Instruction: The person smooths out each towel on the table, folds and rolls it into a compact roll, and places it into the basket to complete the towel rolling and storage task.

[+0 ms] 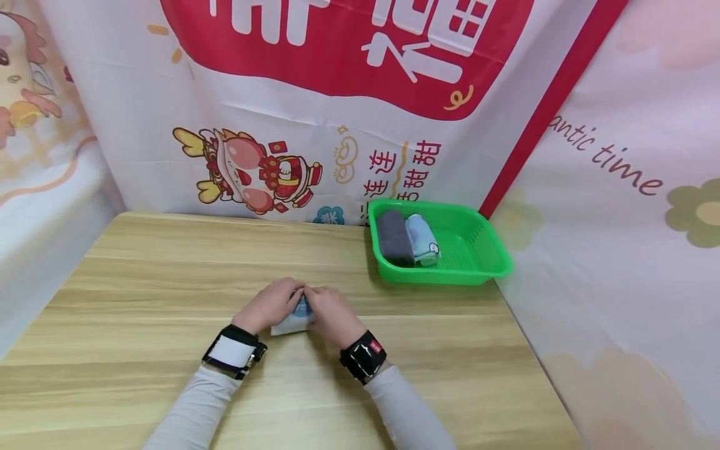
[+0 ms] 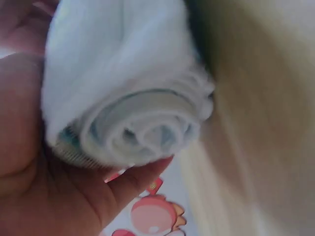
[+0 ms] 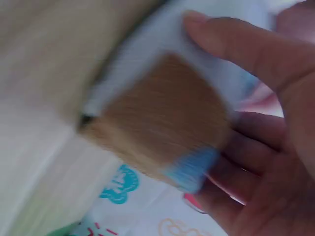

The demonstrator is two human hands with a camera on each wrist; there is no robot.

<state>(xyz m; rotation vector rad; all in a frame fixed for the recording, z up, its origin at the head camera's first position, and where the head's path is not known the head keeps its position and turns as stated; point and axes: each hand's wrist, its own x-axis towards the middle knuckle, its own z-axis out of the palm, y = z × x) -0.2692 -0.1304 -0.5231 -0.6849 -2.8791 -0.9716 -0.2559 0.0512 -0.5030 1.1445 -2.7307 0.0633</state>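
Both hands hold a rolled towel (image 1: 294, 322) over the middle of the wooden table. It is whitish with a blue part on top. My left hand (image 1: 272, 305) grips one end, where the left wrist view has the spiral of the rolled cloth (image 2: 147, 130) facing the camera. At the other end, my right hand (image 1: 334, 317) has its thumb across the top and its fingers curled underneath. The right wrist view, blurred, brings out a brown patch (image 3: 167, 113) and a small blue corner (image 3: 192, 169) on that end. The fingers hide much of the roll.
At the back right of the table (image 1: 140, 287) stands a green plastic basket (image 1: 444, 276). A dark grey rolled towel (image 1: 395, 237) and a light blue one (image 1: 422, 236) lie side by side in its left part. Printed cloth (image 1: 253, 100) hangs behind the table.
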